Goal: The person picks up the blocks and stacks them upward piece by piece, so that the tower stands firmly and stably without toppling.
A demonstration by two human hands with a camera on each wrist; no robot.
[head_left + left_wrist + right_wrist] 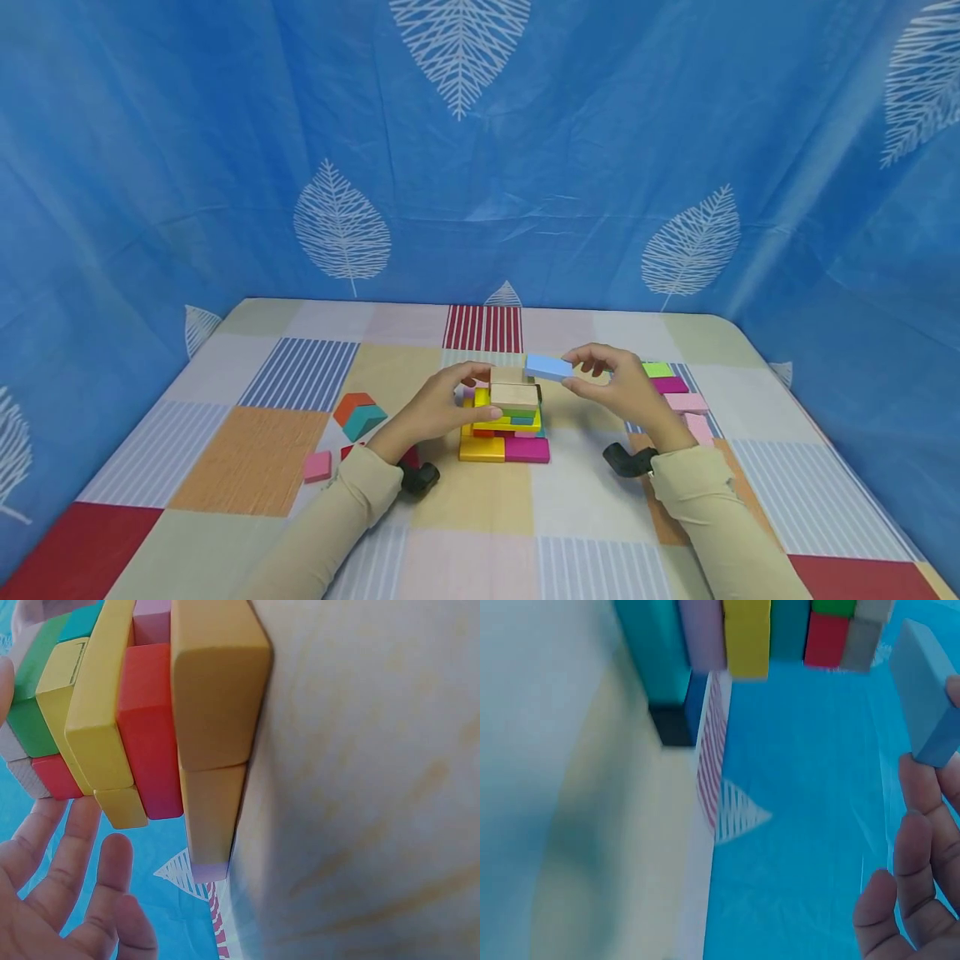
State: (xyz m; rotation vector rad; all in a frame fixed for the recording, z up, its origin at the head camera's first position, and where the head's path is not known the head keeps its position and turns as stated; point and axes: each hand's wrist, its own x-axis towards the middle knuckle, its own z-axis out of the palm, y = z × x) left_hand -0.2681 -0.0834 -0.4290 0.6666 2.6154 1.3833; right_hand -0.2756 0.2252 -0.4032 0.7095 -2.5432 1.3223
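Note:
A layered stack of coloured wooden blocks [506, 425] stands mid-table, with plain wood blocks [513, 396] on top. My left hand [438, 404] holds the upper layers from the left, thumb at the near side and fingers at the far side. In the left wrist view its fingertips [81, 808] meet a red block [56, 776], while the thumb lies by a green block [37, 690]. To the right, my right hand [618, 383] pinches a light blue block [549, 367] between thumb and fingers, raised beside the top. The blue block [922, 690] shows tilted in the right wrist view.
Left of the stack lie orange and teal blocks [363, 421], a pink block [317, 466] and red ones partly behind my left arm. Beyond my right wrist are green, magenta [670, 385] and pink blocks [686, 403]. A blue leaf-print curtain [480, 208] hangs behind the table.

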